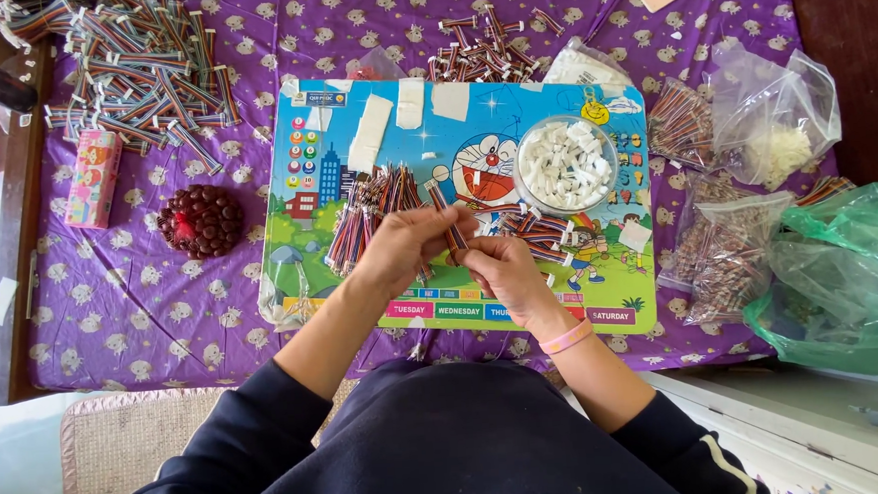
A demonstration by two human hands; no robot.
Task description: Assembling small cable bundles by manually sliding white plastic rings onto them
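My left hand (406,247) and my right hand (500,271) meet over a colourful cartoon board (310,274). Together they pinch a short flat multicoloured ribbon cable (449,219), which stands up between the fingers. Just left of my hands lies a loose bundle of the same cables (367,213). A smaller pile of cables with white plugs (536,234) rests to the right of my right hand. A round clear bowl of small white connectors (567,163) sits on the board beyond them. A pink band circles my right wrist.
A purple patterned cloth (171,301) covers the table. A big heap of cables (139,67) lies far left, another (484,49) at the top. A pink box (93,178) and dark beaded ball (200,220) sit left. Clear bags (773,119) and a green bag (841,276) crowd the right.
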